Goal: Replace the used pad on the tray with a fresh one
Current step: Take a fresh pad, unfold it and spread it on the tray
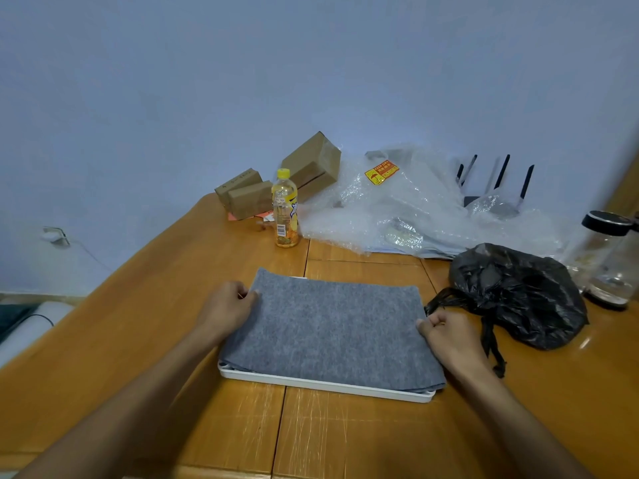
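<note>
Grey felt pad (332, 328): rectangular, fuzzy, unmarked. It lies spread over the tray (325, 384), covering nearly all of it. Its near edge droops over the tray's near rim, and its far left corner rises slightly, past the tray's far edge. Edges look layered at the near left corner; cannot tell whether that is one pad or two.

Tray: white, shallow, with rounded corners. It sits flat on the table. Only its near rim and a sliver at the far left show from under the pad.
</note>
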Motion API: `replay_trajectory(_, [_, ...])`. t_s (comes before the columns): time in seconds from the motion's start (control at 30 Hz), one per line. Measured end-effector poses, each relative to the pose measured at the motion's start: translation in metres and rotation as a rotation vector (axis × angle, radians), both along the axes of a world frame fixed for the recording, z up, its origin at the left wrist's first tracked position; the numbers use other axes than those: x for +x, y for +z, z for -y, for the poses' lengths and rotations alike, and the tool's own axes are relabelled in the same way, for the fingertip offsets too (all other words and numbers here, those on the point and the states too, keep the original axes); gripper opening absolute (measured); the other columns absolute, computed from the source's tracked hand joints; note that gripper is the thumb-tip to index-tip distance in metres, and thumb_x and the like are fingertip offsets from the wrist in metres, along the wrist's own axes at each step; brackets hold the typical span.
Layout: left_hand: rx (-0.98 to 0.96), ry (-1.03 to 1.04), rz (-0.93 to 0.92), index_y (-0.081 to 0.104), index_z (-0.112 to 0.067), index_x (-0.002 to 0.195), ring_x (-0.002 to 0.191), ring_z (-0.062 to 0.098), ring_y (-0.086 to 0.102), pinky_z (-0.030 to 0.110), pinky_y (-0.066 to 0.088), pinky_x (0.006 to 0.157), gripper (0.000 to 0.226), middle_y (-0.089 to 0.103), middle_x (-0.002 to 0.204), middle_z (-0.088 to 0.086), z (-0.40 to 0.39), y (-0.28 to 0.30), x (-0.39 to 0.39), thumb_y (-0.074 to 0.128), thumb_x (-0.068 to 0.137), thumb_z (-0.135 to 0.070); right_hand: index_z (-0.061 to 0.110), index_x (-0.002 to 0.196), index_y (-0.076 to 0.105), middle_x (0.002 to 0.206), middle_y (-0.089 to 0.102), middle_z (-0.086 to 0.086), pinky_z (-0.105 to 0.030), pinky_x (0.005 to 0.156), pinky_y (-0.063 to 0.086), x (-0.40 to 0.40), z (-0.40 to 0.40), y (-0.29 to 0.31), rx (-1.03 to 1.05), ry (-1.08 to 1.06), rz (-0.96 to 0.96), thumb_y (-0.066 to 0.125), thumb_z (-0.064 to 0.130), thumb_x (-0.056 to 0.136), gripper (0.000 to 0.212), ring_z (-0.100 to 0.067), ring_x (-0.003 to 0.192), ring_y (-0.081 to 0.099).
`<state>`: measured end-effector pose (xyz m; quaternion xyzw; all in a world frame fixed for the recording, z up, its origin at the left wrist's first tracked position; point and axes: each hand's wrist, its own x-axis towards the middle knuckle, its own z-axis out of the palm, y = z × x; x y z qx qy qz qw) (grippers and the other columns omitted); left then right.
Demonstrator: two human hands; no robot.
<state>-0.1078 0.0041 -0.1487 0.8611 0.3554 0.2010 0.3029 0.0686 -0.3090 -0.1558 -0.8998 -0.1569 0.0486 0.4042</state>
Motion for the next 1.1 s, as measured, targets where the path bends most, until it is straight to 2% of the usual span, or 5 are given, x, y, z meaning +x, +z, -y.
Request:
replay_trajectory(0.13, [0.008,-0.031,0.04,0.034,-0.018,0.054,0.044,0.014,0.03,0.03,0.022,0.05,0.051,0.032,0.05,-0.002,0.001,0.015,0.007,0.052,0.1,-0.026,-0.002,0.074,0.069,0.08,0.074,-0.012,-0.047,0.076,0.059,-0.001,0.0,0.006,0.207,-0.024,-0.17,0.065,0.022,0.092,0.03,-0.027,0.077,0.071])
replay_trajectory(0.33, [-0.463,-0.026,0.21,0.072,0.001,0.083,0.056,0.015,0.062,0.026,0.043,0.052,0.038,0.069,0.072,0.01,0.004,0.036,-0.016,0.059,0.097,-0.032,-0.004,0.083,0.071,0.083,0.074,-0.013,-0.034,0.063,0.051,-0.009,0.013,0.016,0.46,-0.003,-0.351,0.066,0.016,0.092,0.022,-0.027,0.078,0.071])
replay_trajectory(0.6, [-0.144,0.001,0.196,0.066,-0.008,0.077,0.07,0.026,0.068,0.042,0.052,0.063,0.029,0.071,0.074,0.008,0.0,-0.008,-0.022,0.064,0.094,-0.031,0.0,0.082,0.066,0.081,0.073,-0.01,-0.032,0.061,0.049,-0.013,0.013,-0.004,0.319,0.007,-0.251,0.064,0.025,0.093,0.027,-0.026,0.078,0.071])
replay_trajectory(0.87, [0.066,0.012,0.305,0.06,-0.017,0.077,0.065,0.02,0.061,0.042,0.048,0.057,0.025,0.065,0.07,0.001,0.008,-0.018,-0.016,0.057,0.097,-0.032,0.009,0.072,0.06,0.057,0.053,-0.005,-0.026,0.05,0.035,-0.023,0.012,-0.006,0.253,-0.051,0.175,0.062,0.026,0.095,0.028,-0.015,0.053,0.046])
replay_trajectory(1.1, [0.077,0.036,0.271,0.062,-0.021,0.076,0.063,0.017,0.06,0.035,0.043,0.054,0.023,0.065,0.068,-0.002,0.001,-0.018,-0.013,0.06,0.095,-0.032,0.011,0.071,0.059,0.054,0.051,0.0,-0.03,0.05,0.038,-0.017,0.006,-0.013,0.188,-0.016,0.126,0.062,0.028,0.094,0.029,-0.014,0.051,0.046])
